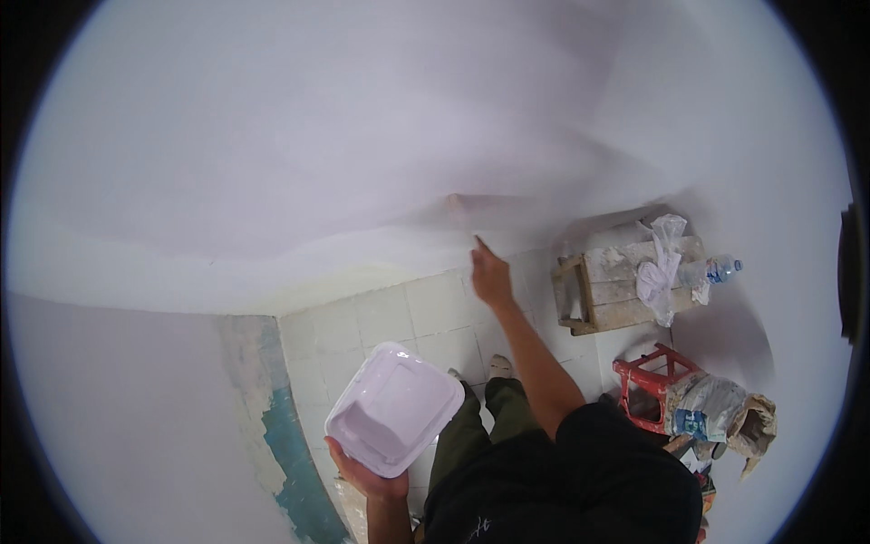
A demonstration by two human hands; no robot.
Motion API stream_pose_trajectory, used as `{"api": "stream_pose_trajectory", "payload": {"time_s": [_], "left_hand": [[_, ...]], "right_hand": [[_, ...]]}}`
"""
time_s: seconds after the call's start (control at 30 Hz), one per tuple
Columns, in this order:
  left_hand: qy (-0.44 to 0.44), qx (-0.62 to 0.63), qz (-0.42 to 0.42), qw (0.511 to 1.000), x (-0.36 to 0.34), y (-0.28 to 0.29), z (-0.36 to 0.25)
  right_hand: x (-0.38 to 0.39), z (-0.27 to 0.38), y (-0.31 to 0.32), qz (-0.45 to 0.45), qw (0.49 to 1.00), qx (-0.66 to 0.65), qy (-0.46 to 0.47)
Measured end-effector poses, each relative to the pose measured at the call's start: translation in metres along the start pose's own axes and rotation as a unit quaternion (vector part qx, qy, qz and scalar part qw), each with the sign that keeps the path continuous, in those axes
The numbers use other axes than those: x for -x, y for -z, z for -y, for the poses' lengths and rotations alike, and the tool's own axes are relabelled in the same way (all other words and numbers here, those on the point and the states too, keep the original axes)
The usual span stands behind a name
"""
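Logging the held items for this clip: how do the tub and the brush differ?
The tub is broad and open, with rounded corners; the brush is narrow.
The tub is in the left hand, in front of the body; the brush is in the right hand, reached out toward the wall.
Both are pale and held one-handed.

The tray (396, 408) is hiding part of the left hand (367, 476), the lower edge is cutting off the left forearm (388, 519), the tool (459, 216) in the right hand (490, 276) is looking too blurred to identify, and a sack (716, 410) is covering part of the red stool (645, 422)
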State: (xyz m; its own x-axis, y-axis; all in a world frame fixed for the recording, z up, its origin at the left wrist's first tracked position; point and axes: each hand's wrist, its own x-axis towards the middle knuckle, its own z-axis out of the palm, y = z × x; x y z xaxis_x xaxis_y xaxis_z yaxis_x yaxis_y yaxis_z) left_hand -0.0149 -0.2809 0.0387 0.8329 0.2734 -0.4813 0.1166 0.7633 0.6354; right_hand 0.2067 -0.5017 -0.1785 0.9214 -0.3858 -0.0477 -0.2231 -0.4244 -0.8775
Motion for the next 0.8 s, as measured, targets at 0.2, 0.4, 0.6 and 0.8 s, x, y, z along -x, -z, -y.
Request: {"api": "stream_pose_trajectory", "payload": {"time_s": [0.2, 0.4, 0.6, 0.8], "left_hand": [[0.033, 0.012, 0.007, 0.999, -0.006, 0.006, 0.003], [0.019, -0.040, 0.009, 0.999, -0.004, -0.007, 0.006], [0.024, -0.054, 0.003, 0.998, 0.000, -0.023, 0.008], [0.024, -0.049, 0.015, 0.998, 0.001, -0.026, 0.010]], "right_hand": [[-0.055, -0.059, 0.099, -0.126, 0.992, -0.012, 0.021], [-0.039, -0.063, 0.064, -0.238, 0.969, 0.035, 0.051], [0.004, 0.036, -0.014, -0.072, 0.995, -0.042, -0.056], [-0.007, -0.002, 0.017, -0.018, 0.997, -0.080, 0.015]]}}
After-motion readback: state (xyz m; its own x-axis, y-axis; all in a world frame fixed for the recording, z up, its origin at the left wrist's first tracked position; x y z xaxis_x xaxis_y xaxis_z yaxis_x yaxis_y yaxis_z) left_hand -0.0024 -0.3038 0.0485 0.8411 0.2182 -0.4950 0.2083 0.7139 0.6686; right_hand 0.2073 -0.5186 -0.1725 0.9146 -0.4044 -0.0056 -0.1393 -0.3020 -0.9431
